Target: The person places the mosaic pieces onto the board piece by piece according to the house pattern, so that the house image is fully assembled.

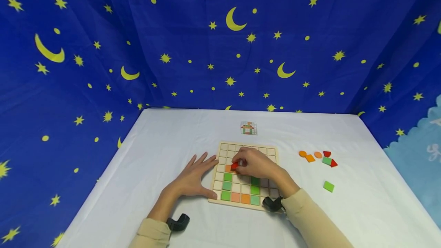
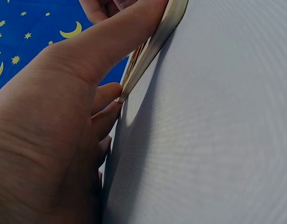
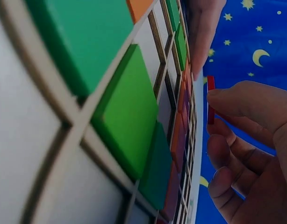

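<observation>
A wooden grid board [image 1: 215, 179] lies on the table, with green, orange and pink square tiles in some of its cells. My right hand [image 1: 253, 162] is over the board's middle and pinches a red tile [image 1: 234, 166] between thumb and fingers. In the right wrist view that red tile [image 3: 211, 100] is held on edge, apart from the grid. My left hand [image 1: 193, 177] rests along the board's left side, fingers spread, thumb at the near left corner. The left wrist view shows the thumb [image 2: 120, 37] against the board's edge. Cells under my right hand are hidden.
Loose tiles lie right of the board: an orange circle [image 1: 302, 154], an orange square [image 1: 310, 158], red pieces [image 1: 334, 163] and a green square [image 1: 329, 186] among them. A small pattern card [image 1: 249, 128] lies behind the board. A blue starry curtain [image 1: 193, 41] stands beyond.
</observation>
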A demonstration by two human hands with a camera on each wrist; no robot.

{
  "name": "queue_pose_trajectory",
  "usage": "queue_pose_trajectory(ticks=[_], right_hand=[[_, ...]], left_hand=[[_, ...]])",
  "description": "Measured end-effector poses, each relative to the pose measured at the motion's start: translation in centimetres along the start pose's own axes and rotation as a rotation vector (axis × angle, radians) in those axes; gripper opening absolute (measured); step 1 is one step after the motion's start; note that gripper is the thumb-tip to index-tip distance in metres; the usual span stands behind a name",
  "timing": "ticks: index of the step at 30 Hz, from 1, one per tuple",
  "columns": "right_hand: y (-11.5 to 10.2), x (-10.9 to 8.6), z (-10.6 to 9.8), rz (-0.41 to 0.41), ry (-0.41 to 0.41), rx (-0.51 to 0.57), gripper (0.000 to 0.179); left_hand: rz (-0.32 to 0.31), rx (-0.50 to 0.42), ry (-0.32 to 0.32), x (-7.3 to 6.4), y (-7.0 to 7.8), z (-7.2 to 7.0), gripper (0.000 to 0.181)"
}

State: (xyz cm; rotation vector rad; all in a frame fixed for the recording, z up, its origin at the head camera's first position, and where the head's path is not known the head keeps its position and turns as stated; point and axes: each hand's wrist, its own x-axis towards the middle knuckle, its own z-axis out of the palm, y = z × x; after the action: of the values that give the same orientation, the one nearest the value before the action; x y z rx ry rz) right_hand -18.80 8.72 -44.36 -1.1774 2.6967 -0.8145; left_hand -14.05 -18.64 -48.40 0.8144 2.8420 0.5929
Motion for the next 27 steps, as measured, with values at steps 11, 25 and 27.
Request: queue_pose_trajectory(ticks=[11,25,27], right_hand=[[-0.7,1.3,0.9,0.0,-0.034,-0.023,0.021],[-1.7,3.2,1.9,0.014,-0.12,-0.028,0.019],[-1.7,3.4,2.1,0.016,-0.12,-0.032,0.019]], left_hand=[[0.003,0.004,-0.001,0.0,-0.1,0.1,0.117],[0.021,-0.001,-0.003,0.0,-0.2,0.0,0.117],[0.025,0.001,-0.001,0.0,-0.2,0.0,0.118]])
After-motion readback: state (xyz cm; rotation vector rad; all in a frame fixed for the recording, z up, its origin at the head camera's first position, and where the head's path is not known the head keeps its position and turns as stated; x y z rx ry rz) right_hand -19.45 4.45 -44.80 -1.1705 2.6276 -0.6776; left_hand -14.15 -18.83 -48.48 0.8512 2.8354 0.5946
